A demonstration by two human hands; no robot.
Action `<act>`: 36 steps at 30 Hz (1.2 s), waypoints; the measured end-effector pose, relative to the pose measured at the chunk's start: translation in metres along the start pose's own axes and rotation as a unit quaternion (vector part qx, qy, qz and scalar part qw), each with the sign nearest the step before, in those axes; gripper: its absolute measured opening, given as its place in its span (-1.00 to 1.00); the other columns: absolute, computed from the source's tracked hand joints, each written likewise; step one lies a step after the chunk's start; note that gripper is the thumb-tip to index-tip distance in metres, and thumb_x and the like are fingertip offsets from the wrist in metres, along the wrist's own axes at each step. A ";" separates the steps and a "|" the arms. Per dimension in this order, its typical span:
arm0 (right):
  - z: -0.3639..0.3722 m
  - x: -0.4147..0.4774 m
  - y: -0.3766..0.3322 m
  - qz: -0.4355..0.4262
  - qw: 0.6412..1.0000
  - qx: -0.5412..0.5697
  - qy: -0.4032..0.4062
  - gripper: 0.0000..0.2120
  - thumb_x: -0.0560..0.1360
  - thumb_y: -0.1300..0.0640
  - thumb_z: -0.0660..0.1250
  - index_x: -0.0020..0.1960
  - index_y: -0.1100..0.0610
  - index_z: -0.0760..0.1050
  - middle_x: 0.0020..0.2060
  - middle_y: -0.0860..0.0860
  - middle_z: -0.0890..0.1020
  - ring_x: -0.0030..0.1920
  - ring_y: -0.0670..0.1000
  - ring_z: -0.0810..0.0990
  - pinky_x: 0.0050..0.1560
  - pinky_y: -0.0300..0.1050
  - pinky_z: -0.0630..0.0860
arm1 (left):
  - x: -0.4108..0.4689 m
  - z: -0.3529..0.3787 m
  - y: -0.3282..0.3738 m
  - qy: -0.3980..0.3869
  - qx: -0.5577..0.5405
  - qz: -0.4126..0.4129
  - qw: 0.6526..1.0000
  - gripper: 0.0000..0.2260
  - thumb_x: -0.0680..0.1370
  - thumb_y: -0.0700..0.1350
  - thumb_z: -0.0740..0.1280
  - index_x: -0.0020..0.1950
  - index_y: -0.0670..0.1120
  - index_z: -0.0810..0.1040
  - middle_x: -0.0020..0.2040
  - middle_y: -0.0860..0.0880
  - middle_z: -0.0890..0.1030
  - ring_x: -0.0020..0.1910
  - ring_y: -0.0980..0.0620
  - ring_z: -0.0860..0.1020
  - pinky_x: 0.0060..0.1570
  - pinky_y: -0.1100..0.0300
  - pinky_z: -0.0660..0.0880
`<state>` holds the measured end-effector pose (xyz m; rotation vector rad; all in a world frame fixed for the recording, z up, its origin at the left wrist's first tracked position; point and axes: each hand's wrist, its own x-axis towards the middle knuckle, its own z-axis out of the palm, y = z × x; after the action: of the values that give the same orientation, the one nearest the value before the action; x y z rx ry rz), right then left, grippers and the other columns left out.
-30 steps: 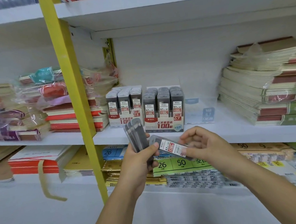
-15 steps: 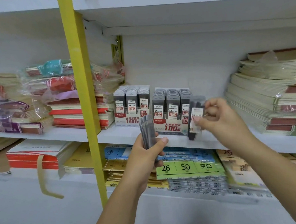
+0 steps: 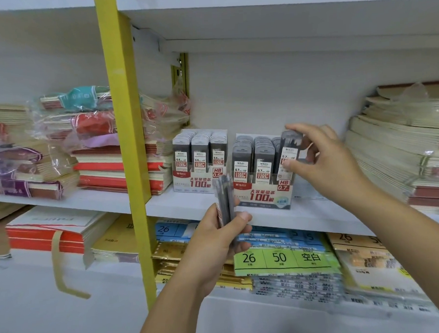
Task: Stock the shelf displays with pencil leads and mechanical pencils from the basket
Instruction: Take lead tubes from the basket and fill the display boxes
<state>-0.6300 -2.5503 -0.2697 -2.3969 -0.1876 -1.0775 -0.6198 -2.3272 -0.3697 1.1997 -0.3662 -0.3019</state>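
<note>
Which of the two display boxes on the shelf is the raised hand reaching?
The right box, labelled HB 0.7: the right hand holds a lead case at its rightmost column. The 0.5 box sits untouched.

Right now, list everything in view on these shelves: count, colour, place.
0.7 box: one, white and red, middle shelf, centre.
0.5 box: one, white and red, left of 0.7 box.
single lead case: one, grey, at 0.7 box's right column.
spare lead cases: several, grey, before the boxes.
wrapped notebooks: several stacks, mixed colours, middle shelf, left.
cream notebooks: one stack, middle shelf, right.
label packs: several, green, blue, yellow, lower shelf.
yellow post: one, left of centre.
left hand: grips the spare lead cases.
right hand: pinches the single lead case.
</note>
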 end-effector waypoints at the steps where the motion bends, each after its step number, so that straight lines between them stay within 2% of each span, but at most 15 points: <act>1: 0.002 -0.001 0.003 0.003 1.000 -0.030 -0.003 -0.42 0.42 0.04 0.47 0.36 -0.25 0.36 -0.06 -0.22 0.36 -0.13 -0.29 0.40 -0.18 -0.34 0.34 | -0.001 0.000 0.000 -0.002 -0.001 0.003 1.000 -0.71 0.44 0.03 0.50 0.15 0.13 0.62 0.02 -0.02 0.71 -0.03 0.09 0.68 -0.11 0.21 0.59; 3: 0.005 -0.006 0.007 0.011 0.995 -0.098 -0.019 -0.48 0.46 -0.07 0.40 0.39 -0.21 0.37 -0.08 -0.18 0.29 -0.10 -0.22 0.33 -0.17 -0.28 0.31 | -0.002 0.001 0.000 -0.004 -0.005 0.006 1.000 -0.62 0.32 0.06 0.54 0.12 0.11 0.64 -0.04 -0.05 0.71 -0.08 0.08 0.68 -0.14 0.20 0.60; 5: 0.006 -0.012 0.007 0.015 0.988 -0.155 -0.019 -0.51 0.53 -0.10 0.29 0.44 -0.19 0.33 -0.02 -0.12 0.28 -0.02 -0.14 0.30 -0.14 -0.17 0.31 | -0.003 0.002 -0.001 -0.006 -0.009 0.006 1.000 -0.60 0.26 0.06 0.57 0.07 0.12 0.65 -0.13 0.00 0.69 -0.15 0.10 0.67 -0.19 0.22 0.59; 7: 0.005 -0.023 0.002 0.009 0.990 -0.140 0.017 -0.55 0.57 -0.05 0.23 0.45 -0.13 0.33 -0.01 -0.09 0.31 -0.02 -0.12 0.31 -0.11 -0.15 0.32 | -0.004 0.005 -0.001 -0.007 0.002 0.002 1.000 -0.61 0.23 0.07 0.59 0.03 0.14 0.65 -0.18 0.07 0.67 -0.22 0.16 0.65 -0.23 0.24 0.57; 9: 0.006 -0.042 -0.007 -0.003 0.997 -0.056 0.043 -0.62 0.57 -0.06 0.20 0.37 -0.10 0.43 -0.07 -0.12 0.39 -0.11 -0.16 0.36 -0.13 -0.23 0.35 | -0.006 0.007 -0.002 -0.013 0.029 -0.002 0.999 -0.64 0.28 0.04 0.62 0.03 0.16 0.65 -0.22 0.12 0.66 -0.28 0.21 0.63 -0.24 0.27 0.56; 11: 0.010 -0.064 -0.021 0.019 0.997 0.069 0.004 -0.68 0.50 -0.19 0.20 0.22 -0.21 0.50 -0.12 -0.20 0.52 -0.15 -0.17 0.48 -0.18 -0.35 0.40 | -0.009 0.012 -0.003 -0.026 0.057 0.000 0.998 -0.69 0.37 0.00 0.61 0.04 0.22 0.63 -0.22 0.17 0.66 -0.28 0.23 0.63 -0.24 0.30 0.55; 13: 0.015 -0.080 -0.035 0.070 0.975 0.203 -0.049 -0.68 0.42 -0.26 0.24 0.14 -0.26 0.53 -0.15 -0.19 0.59 -0.15 -0.15 0.54 -0.16 -0.36 0.47 | -0.013 0.018 -0.004 -0.043 0.082 0.006 0.996 -0.68 0.39 0.00 0.60 0.04 0.28 0.60 -0.21 0.21 0.66 -0.25 0.25 0.65 -0.25 0.31 0.54; 15: 0.019 -0.086 -0.041 0.111 0.954 0.269 -0.073 -0.67 0.42 -0.19 0.35 0.18 -0.26 0.51 -0.13 -0.16 0.62 -0.15 -0.13 0.56 -0.10 -0.31 0.51 | -0.018 0.025 -0.004 -0.059 0.102 0.012 0.993 -0.64 0.36 0.03 0.59 0.05 0.33 0.58 -0.21 0.23 0.66 -0.23 0.26 0.64 -0.25 0.31 0.54; 17: 0.017 -0.087 -0.043 0.127 0.951 0.273 -0.070 -0.69 0.47 0.00 0.42 0.18 -0.23 0.52 -0.16 -0.13 0.64 -0.17 -0.11 0.57 -0.11 -0.29 0.53 | -0.020 0.029 -0.005 -0.065 0.119 0.017 0.991 -0.62 0.36 0.03 0.59 0.07 0.34 0.57 -0.21 0.24 0.66 -0.24 0.27 0.63 -0.25 0.29 0.56; 21: 0.009 -0.089 -0.042 0.168 0.931 0.321 -0.049 -0.75 0.54 0.20 0.36 0.12 -0.10 0.57 -0.23 -0.04 0.68 -0.32 -0.14 0.58 -0.27 -0.31 0.52 | -0.025 0.030 -0.004 -0.066 0.099 -0.007 0.993 -0.70 0.44 -0.04 0.56 0.09 0.26 0.62 -0.06 0.11 0.72 -0.10 0.10 0.71 -0.19 0.14 0.64; 24: 0.003 -0.090 -0.039 0.195 0.916 0.346 -0.045 -0.78 0.53 0.19 0.36 0.12 -0.05 0.57 -0.20 -0.02 0.71 -0.36 -0.15 0.58 -0.27 -0.29 0.55 | -0.027 0.030 -0.002 -0.063 0.075 -0.030 0.995 -0.79 0.50 -0.08 0.51 0.05 0.22 0.67 0.03 0.03 0.73 0.00 -0.01 0.72 -0.20 0.17 0.64; 30: -0.001 -0.092 -0.037 0.218 0.901 0.373 -0.047 -0.80 0.52 0.12 0.37 0.11 -0.08 0.57 -0.19 0.01 0.72 -0.32 -0.07 0.62 -0.24 -0.24 0.59 | -0.028 0.035 0.000 -0.053 0.071 -0.034 0.996 -0.81 0.50 -0.09 0.51 0.01 0.21 0.68 0.02 0.02 0.73 -0.02 -0.03 0.72 -0.23 0.19 0.63; 33: 0.002 -0.093 -0.036 0.208 0.907 0.364 -0.038 -0.78 0.51 0.18 0.39 0.12 -0.05 0.56 -0.20 0.00 0.71 -0.35 -0.10 0.61 -0.33 -0.28 0.55 | -0.027 0.037 -0.001 -0.046 0.064 -0.039 0.996 -0.82 0.49 -0.07 0.52 0.03 0.18 0.67 0.02 0.02 0.73 -0.02 -0.03 0.72 -0.23 0.19 0.62; 36: -0.003 -0.083 -0.035 0.184 0.920 0.345 0.019 -0.77 0.49 0.23 0.40 0.07 -0.04 0.54 -0.16 -0.04 0.71 -0.27 -0.06 0.65 -0.35 -0.30 0.53 | -0.024 0.035 0.000 -0.018 0.039 -0.044 0.998 -0.78 0.48 -0.07 0.53 0.10 0.07 0.64 0.00 0.00 0.73 -0.04 0.01 0.72 -0.24 0.19 0.61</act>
<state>-0.6996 -2.5147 -0.3154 -1.6831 -0.0756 -0.7191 -0.6562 -2.3466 -0.3612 1.2904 -0.3605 -0.3894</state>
